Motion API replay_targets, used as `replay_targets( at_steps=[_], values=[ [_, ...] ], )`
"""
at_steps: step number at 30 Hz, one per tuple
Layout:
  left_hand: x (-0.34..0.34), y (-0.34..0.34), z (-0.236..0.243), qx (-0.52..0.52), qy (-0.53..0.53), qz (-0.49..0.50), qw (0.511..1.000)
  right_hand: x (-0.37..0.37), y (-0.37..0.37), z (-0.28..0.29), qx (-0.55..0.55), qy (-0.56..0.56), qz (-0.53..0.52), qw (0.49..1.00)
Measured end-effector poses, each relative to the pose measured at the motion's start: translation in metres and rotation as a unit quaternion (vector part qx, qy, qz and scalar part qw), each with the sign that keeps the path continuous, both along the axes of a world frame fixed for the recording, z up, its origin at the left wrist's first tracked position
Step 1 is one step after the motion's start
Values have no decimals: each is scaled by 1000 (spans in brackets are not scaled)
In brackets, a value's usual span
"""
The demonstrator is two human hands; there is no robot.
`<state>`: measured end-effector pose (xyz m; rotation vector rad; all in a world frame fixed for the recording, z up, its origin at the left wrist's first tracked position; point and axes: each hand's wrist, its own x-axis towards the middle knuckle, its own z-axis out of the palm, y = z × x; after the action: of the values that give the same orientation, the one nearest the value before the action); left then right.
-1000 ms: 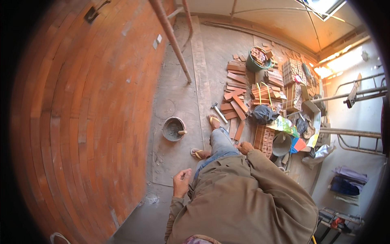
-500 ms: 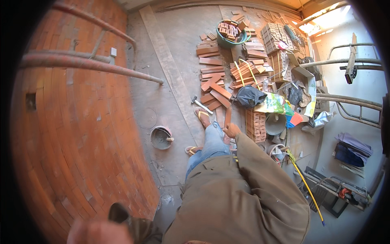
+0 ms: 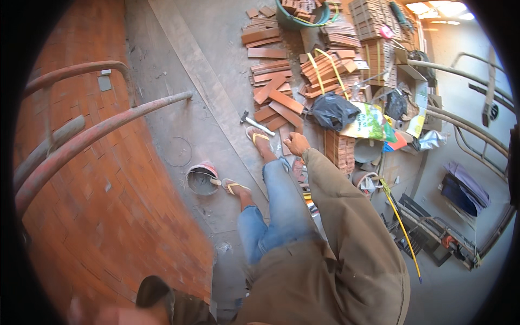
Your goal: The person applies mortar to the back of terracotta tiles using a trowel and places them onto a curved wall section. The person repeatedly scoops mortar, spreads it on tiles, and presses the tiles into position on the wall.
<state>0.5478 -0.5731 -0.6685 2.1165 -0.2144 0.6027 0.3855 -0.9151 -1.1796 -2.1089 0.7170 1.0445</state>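
- Two bare hands are in view; the right hand (image 3: 297,144) is above the floor, near the right knee, and the left hand (image 3: 122,315) is at the lower left edge, in front of the brick wall (image 3: 124,216).
- Right-hand fingers appear curled in; how tightly, and whether anything is inside them, cannot be told. Left-hand fingers are blurred and cut by the edge; their state cannot be told.
- Hammer (image 3: 264,127), nearest tool to the right hand: lying on the floor by the toes of the right sandal (image 3: 260,137). Its long axis runs obliquely, dark head to the upper left, pale handle to the lower right, butt end toward the right hand.
- Loose brick slips (image 3: 286,101) lie just beyond the hammer; the uppermost ones cross, one sloping down to the right, another down to the left.
- Bucket (image 3: 208,167) of grey material stands beside the left sandal (image 3: 236,187); a tool handle (image 3: 215,182) projects over its rim, pointing right toward that sandal.
- Writing: the green-and-white printed bag (image 3: 370,120), beside the black plastic bag (image 3: 334,111), bears lettering too small to read reliably.
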Motion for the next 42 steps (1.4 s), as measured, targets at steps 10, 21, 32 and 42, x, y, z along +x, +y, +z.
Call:
replay_targets(
  at_steps=[10,21,32,42],
  values=[
    [-225,54,-394,-68,716,44,693,97,102,-266,64,-17,-186,980],
    [-378,82,-426,-88,855,195,472,194,125,-376,-206,46,-498,841],
    [-275,29,-360,-132,708,88,688,53,109,-134,478,50,-405,778],
    [-221,68,-216,-397,475,209,757,46,167,188,481,-42,187,856]
  ],
)
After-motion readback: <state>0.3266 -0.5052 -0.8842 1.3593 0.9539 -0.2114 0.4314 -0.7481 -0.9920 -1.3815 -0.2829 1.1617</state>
